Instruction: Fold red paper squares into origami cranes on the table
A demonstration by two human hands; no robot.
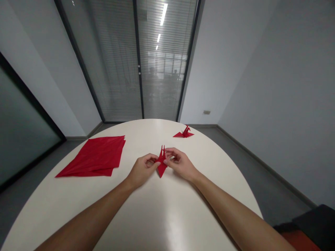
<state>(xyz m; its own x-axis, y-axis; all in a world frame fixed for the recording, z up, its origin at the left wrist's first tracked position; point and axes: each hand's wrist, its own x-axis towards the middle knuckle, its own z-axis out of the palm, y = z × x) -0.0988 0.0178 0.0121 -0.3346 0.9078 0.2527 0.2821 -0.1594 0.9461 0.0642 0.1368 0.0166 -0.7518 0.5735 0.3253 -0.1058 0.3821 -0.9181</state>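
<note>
Between my two hands is a small folded red paper (161, 168), with two narrow points rising at the far end and one wider point toward me. My left hand (142, 169) pinches its left edge, thumb on top and fingers curled beneath. On the opposite edge, my right hand (181, 164) grips it with the thumb in front and the fingers behind. Part of the paper's sides is hidden by the fingertips. Beyond my right hand, a finished-looking red paper crane (184, 133) with spread wings stands on the white table (167, 216).
A stack of red paper sheets (101, 155) lies at the left of the round table, its edges uneven. Glass panels with blinds (117, 69) stand behind the table. At the lower right is a dark chair (314, 223) with some red on it.
</note>
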